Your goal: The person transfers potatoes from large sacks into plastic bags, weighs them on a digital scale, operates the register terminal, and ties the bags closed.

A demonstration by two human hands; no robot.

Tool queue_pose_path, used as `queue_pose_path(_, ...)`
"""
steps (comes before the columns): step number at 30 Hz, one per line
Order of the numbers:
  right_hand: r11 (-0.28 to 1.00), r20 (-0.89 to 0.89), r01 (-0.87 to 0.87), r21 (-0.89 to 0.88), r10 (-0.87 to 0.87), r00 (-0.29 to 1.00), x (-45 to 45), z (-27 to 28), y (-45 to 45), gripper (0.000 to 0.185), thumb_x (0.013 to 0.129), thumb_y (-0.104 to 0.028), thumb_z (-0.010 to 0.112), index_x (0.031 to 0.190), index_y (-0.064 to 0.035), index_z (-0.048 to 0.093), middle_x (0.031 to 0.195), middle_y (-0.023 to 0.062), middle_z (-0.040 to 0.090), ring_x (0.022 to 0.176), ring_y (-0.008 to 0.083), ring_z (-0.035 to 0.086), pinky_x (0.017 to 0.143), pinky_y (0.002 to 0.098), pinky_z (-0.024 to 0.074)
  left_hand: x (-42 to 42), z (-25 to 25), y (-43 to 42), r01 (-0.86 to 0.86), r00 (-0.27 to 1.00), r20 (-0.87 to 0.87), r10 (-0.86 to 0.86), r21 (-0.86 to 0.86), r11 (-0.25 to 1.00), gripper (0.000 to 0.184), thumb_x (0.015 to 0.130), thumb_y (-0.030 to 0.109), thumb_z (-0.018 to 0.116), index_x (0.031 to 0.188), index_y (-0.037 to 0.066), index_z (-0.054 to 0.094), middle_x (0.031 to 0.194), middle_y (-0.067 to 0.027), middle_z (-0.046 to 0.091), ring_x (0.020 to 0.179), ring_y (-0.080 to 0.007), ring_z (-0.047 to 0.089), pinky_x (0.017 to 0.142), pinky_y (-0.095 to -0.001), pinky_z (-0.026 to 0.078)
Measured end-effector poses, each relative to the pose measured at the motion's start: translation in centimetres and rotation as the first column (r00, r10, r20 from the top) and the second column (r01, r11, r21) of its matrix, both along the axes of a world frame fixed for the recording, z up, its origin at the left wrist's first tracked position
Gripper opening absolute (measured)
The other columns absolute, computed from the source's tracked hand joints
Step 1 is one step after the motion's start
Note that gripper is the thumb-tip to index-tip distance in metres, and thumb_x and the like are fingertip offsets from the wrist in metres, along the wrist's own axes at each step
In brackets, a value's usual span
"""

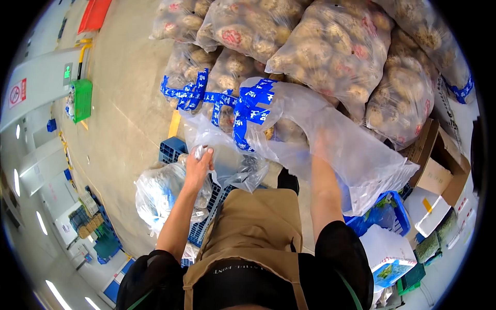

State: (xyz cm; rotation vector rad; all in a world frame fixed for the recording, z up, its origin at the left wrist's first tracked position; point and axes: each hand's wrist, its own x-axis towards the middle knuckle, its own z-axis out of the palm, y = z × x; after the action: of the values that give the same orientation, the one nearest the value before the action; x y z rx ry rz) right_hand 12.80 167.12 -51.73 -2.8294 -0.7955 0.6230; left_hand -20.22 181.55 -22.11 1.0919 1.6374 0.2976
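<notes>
My left hand is closed on a gathered edge of a clear plastic bag, left of my apron. My right arm reaches forward into or under a large, cloudy plastic bag; I cannot tell which. The plastic blurs my right hand, and its fingers are hidden. Blue tape with white print runs across the cloudy bag's far end. Just beyond, filled sacks of potatoes are piled up, their brown, round contents showing through the film.
Left of me, a bundle of clear plastic bags rests on a blue crate. To the right stand a blue basket, an open cardboard box and a white box. A green bin is farther off.
</notes>
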Motion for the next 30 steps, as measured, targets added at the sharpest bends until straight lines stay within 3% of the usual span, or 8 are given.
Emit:
queue_pose_path(7, 0.980, -0.385, 0.111, 0.167, -0.039, 0.922, 3.4, 4.7, -1.2, 0.060, 0.075, -0.015, 0.062, 0.130, -0.0009, 0.041, 0.114, 0.0181, 0.057, 0.102, 0.0292, 0.059, 0.081, 0.0392, 0.0509, 0.3, 3.2, -5.0, -0.103, 0.991, 0.084, 0.106, -0.043, 0.994, 0.037, 0.091, 0.031, 0.054, 0.111, 0.000, 0.048, 0.062, -0.0028, 0.049, 0.050, -0.0117, 0.047, 0.046, -0.0255, 0.040)
queue_pose_path(10, 0.870, -0.919, 0.485, 0.090, -0.115, 0.377, 3.7, 12.4, -2.4, 0.061, 0.075, -0.015, 0.063, 0.130, -0.0010, 0.040, 0.114, 0.0178, 0.058, 0.101, 0.0284, 0.060, 0.080, 0.0386, 0.0516, -1.0, 3.5, -7.0, -0.175, 0.977, 0.099, 0.188, -0.130, 0.976, 0.040, 0.093, 0.037, 0.050, 0.114, 0.003, 0.047, 0.063, -0.0032, 0.048, 0.049, -0.0120, 0.046, 0.046, -0.0256, 0.040)
queue_pose_path(13, 0.861, -0.964, 0.496, -0.115, 0.023, -0.263, 0.4, 22.0, -4.2, 0.062, 0.075, -0.015, 0.063, 0.131, -0.0011, 0.040, 0.114, 0.0175, 0.058, 0.100, 0.0276, 0.060, 0.079, 0.0379, 0.0524, -1.8, 4.0, -8.1, -0.160, 0.981, 0.090, 0.175, -0.153, 0.975, 0.044, 0.094, 0.043, 0.044, 0.115, 0.005, 0.046, 0.062, -0.0032, 0.045, 0.048, -0.0121, 0.044, 0.045, -0.0259, 0.039)
queue_pose_path(19, 0.949, -0.736, 0.162, -0.269, -0.094, -0.670, -13.5, 26.8, -4.9, 0.065, 0.080, -0.016, 0.063, 0.138, -0.0072, 0.035, 0.122, 0.0139, 0.053, 0.098, 0.0218, 0.060, 0.075, 0.0328, 0.0536, -0.3, 7.7, -10.6, -0.298, 0.917, 0.154, 0.369, -0.353, 0.887, 0.042, 0.093, 0.050, 0.043, 0.093, 0.008, 0.045, 0.058, -0.0019, 0.038, 0.045, -0.0124, 0.036, 0.046, -0.0294, 0.038)
queue_pose_path(22, 0.996, -0.995, -0.072, 0.043, 0.037, -0.090, -18.4, 25.3, -3.0, 0.049, 0.084, -0.016, 0.058, 0.130, -0.0033, 0.045, 0.108, 0.0111, 0.060, 0.086, 0.0184, 0.061, 0.062, 0.0298, 0.0538, -1.2, 8.9, -12.3, -0.350, 0.875, 0.138, 0.463, -0.479, 0.805, 0.043, 0.093, 0.050, 0.041, 0.094, 0.007, 0.047, 0.056, -0.0004, 0.035, 0.044, -0.0118, 0.031, 0.046, -0.0306, 0.036)
queue_pose_path(25, 0.936, -0.858, 0.056, 0.348, 0.294, 0.422, -15.1, 23.9, -0.2, 0.030, 0.082, -0.012, 0.053, 0.108, 0.0015, 0.061, 0.082, 0.0084, 0.064, 0.067, 0.0163, 0.061, 0.054, 0.0305, 0.0514, -1.8, 11.3, -12.9, -0.380, 0.801, 0.191, 0.567, -0.570, 0.729, 0.047, 0.096, 0.046, 0.038, 0.121, 0.008, 0.047, 0.055, 0.0019, 0.030, 0.043, -0.0102, 0.027, 0.045, -0.0279, 0.032)
queue_pose_path(27, 0.883, -0.901, 0.440, 0.164, -0.048, 0.431, -11.1, 24.4, 3.5, 0.029, 0.079, -0.017, 0.050, 0.096, 0.0019, 0.064, 0.077, 0.0190, 0.065, 0.066, 0.0295, 0.062, 0.069, 0.0347, 0.0493, -3.3, 11.2, -13.7, -0.362, 0.824, 0.186, 0.536, -0.555, 0.749, 0.047, 0.096, 0.043, 0.039, 0.129, 0.010, 0.042, 0.054, 0.0025, 0.030, 0.043, -0.0099, 0.028, 0.044, -0.0269, 0.030)
queue_pose_path(30, 0.871, -0.511, 0.054, 0.489, 0.235, 0.827, -9.6, 11.3, 6.4, 0.024, 0.077, -0.015, 0.055, 0.091, 0.0017, 0.064, 0.080, 0.0179, 0.064, 0.071, 0.0316, 0.062, 0.068, 0.0385, 0.0495, -6.7, 8.0, -15.2, -0.423, 0.842, 0.088, 0.532, -0.502, 0.754, 0.046, 0.098, 0.038, 0.037, 0.137, 0.014, 0.035, 0.054, 0.0035, 0.026, 0.043, -0.0090, 0.024, 0.043, -0.0251, 0.026)
